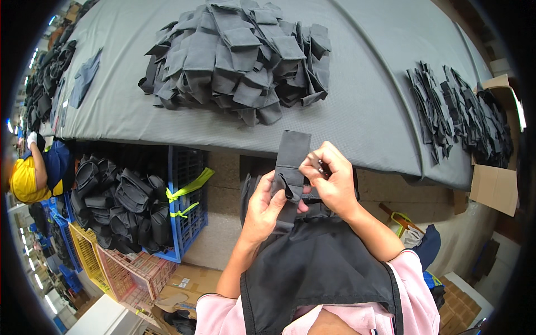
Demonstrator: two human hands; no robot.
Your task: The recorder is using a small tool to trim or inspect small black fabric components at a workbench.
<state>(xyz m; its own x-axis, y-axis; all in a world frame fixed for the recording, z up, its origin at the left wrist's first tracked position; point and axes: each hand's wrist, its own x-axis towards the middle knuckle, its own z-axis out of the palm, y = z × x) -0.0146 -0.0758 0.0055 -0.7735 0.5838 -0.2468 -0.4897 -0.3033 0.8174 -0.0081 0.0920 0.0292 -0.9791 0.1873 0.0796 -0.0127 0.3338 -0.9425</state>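
Note:
A dark grey fabric strip (pixel 293 148) with a sewn fold or pocket partway down hangs in front of my chest. My left hand (pixel 261 209) pinches it, thumb on the near face and fingertips showing past its right edge. My right hand (pixel 335 181) is closed close against the strip's right side. A small dark object with a shiny spot (pixel 320 166) shows in its curled fingers; its kind I cannot make out. Just beyond, on the grey-covered table (pixel 357 128), lies a large heap of similar grey fabric pieces (pixel 237 61).
More fabric bundles (pixel 441 111) lie at the table's right, beside an open cardboard box (pixel 494 187). Below left, a blue crate (pixel 187 212) with a yellow-green tie stands by black pouches (pixel 125 195). Pink (pixel 128 273) and yellow crates are nearer. Another person (pixel 42 167) in yellow and navy is far left.

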